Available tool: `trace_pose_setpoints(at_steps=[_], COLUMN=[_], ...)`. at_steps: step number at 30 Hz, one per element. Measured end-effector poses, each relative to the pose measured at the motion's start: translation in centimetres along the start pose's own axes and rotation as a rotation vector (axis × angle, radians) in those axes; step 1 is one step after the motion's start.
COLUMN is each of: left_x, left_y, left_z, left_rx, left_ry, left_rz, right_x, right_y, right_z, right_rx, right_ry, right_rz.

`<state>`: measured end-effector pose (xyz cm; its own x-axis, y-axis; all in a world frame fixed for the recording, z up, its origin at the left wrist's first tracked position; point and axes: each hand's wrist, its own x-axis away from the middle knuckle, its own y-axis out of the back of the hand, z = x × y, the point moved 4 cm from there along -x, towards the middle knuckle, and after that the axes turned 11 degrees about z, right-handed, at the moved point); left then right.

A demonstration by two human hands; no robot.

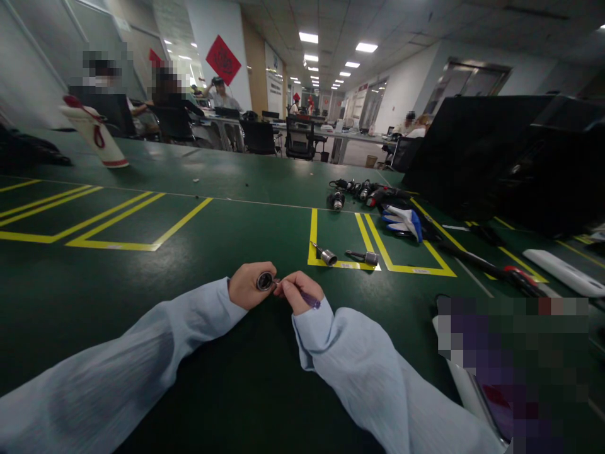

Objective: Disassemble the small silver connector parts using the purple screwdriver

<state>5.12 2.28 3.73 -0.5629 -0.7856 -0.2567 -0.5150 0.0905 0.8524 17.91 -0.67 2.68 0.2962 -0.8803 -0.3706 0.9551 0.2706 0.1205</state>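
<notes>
My left hand (246,287) is wrapped round a hole saw (265,281), whose round hollow end faces me. Close beside it, my right hand (297,291) pinches a small screwdriver (312,301) with a see-through purple handle. Its thin front end reaches the side of the hole saw; whether it sits in a screw there is too small to tell. Beyond my hands, one metal hole saw (326,255) with its shank lies on the green table (227,233). Another hole saw (367,258) rests to the right of it, both within yellow tape.
Blue-and-white gloves (404,221) and dark tools with cables (362,189) lie at the back right. A large black case (472,151) stands behind them. On the right are a white power strip (564,272) and a partly blurred phone. A white cup-like container (97,135) stands far left.
</notes>
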Motion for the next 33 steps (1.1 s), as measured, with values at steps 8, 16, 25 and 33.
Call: trace_pose_setpoints(at_steps=[8, 16, 25, 33], left_x=[0.0, 0.1, 0.2, 0.1], left_y=[0.6, 0.4, 0.3, 0.6], left_z=[-0.1, -0.5, -0.2, 0.3], left_rx=[0.055, -0.127, 0.005, 0.138], left_ry=[0.030, -0.024, -0.041, -0.007], left_rz=[-0.064, -0.073, -0.068, -0.061], right_x=[-0.1, 0.1, 0.1, -0.2], right_y=[0.1, -0.1, -0.1, -0.3], right_z=[0.3, 0.2, 0.0, -0.8], right_rx=[-0.078, -0.047, -0.223, -0.418], right_ry=[0.027, 0.024, -0.008, -0.065], right_rz=[0.024, -0.006, 0.020, 0.050])
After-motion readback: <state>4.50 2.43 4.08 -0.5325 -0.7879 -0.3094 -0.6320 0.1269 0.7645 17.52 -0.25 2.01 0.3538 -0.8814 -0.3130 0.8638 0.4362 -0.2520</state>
